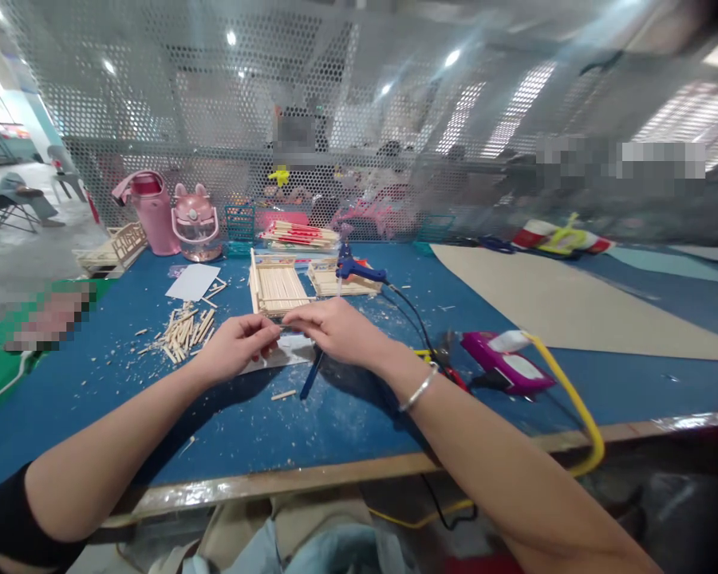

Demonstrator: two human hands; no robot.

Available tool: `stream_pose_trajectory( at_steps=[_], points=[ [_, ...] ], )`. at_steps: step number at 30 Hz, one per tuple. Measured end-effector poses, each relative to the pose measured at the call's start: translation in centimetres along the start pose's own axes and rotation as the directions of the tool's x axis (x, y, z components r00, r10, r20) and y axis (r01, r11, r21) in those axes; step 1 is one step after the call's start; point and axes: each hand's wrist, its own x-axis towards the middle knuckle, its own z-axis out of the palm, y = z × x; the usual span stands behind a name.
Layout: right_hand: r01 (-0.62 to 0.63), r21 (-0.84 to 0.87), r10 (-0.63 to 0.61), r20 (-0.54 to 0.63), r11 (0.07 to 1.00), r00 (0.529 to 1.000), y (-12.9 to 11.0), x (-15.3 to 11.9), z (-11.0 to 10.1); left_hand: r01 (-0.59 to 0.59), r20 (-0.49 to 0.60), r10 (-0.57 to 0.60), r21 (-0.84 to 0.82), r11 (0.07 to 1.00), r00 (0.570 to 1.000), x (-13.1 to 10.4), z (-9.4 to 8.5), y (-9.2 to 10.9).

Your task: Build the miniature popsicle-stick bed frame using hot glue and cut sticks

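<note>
Over the blue table my left hand (239,344) and my right hand (330,325) meet at their fingertips, pinching a thin wooden stick (284,325) between them. Just beyond the hands lies a small frame of wooden sticks (278,287), with a second stick piece (320,279) to its right. A blue glue gun (362,269) rests at that second piece. Below the hands are a white paper (287,352) and a single short stick (284,395). A pile of cut sticks (185,331) lies left of my left hand.
A pink bottle (154,215) and a clear pink-lidded bottle (197,227) stand at the back left. Bundled sticks (302,233) lie near the mesh screen. On the right are a purple tool (506,363) with a yellow cord, pliers (446,359) and a beige sheet (562,303).
</note>
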Motion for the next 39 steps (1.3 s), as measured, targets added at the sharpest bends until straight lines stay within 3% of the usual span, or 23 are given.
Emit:
stream_pose_trajectory(
  at_steps=[2, 3, 6, 9, 13, 18, 23, 26, 29, 32, 34, 39],
  points=[
    [-0.172, -0.105, 0.161, -0.107, 0.98, 0.981, -0.3, -1.5, -2.1, -0.011, -0.015, 0.01, -0.042, 0.999, 1.0, 0.0, 0.1, -0.1],
    [-0.293, -0.168, 0.269, -0.156, 0.941, 0.951, -0.4, -2.6, -3.1, -0.018, -0.022, 0.017, -0.06, 0.998, 1.0, 0.0, 0.1, -0.1],
    [-0.593, -0.361, 0.59, -0.132, 0.72, 0.797, -0.3, -6.6, -5.1, -0.031, -0.027, 0.028, -0.113, 0.993, 0.999, -0.1, 0.1, -0.1],
    [-0.681, -0.493, 0.774, -0.022, 0.542, 0.633, 0.3, -10.4, -4.8, -0.051, -0.019, 0.049, -0.131, 0.99, 0.999, -0.3, 0.3, 0.0],
    [-0.765, -0.503, 0.842, -0.125, 0.402, 0.524, 1.6, -13.0, -2.9, -0.087, -0.003, 0.087, -0.113, 0.99, 0.996, -0.5, 0.6, -0.1],
    [-0.844, -0.421, 0.884, -0.172, 0.333, 0.434, 3.9, -12.7, -2.8, -0.074, 0.028, 0.078, -0.125, 0.989, 0.997, -0.6, 1.0, -0.2],
    [-0.856, -0.372, 0.888, -0.148, 0.359, 0.436, 4.0, -12.1, -3.5, -0.058, 0.018, 0.061, -0.129, 0.99, 0.998, -0.9, 1.3, 0.2],
    [-0.841, -0.291, 0.858, -0.105, 0.457, 0.503, 2.9, -13.0, -3.7, -0.074, 0.005, 0.076, -0.162, 0.984, 0.997, -0.9, 1.3, 0.3],
    [-0.836, 0.0, 0.836, -0.016, 0.548, 0.548, 1.8, -14.4, -3.8, -0.094, -0.012, 0.094, -0.189, 0.977, 0.996, -0.9, 1.2, 0.3],
    [-0.792, 0.335, 0.804, 0.139, 0.511, 0.578, 0.7, -14.9, -3.9, -0.086, -0.021, 0.083, -0.211, 0.974, 0.996, -0.8, 1.2, 0.3],
    [-0.764, 0.407, 0.77, 0.195, 0.5, 0.608, 0.1, -14.7, -4.0, -0.078, -0.029, 0.073, -0.219, 0.973, 0.997, -0.7, 1.3, 0.2],
    [-0.615, 0.525, 0.659, 0.129, 0.589, 0.741, -0.9, -12.9, -2.9, -0.058, -0.005, 0.059, -0.252, 0.966, 0.998, -0.7, 1.4, 0.2]
  ],
)
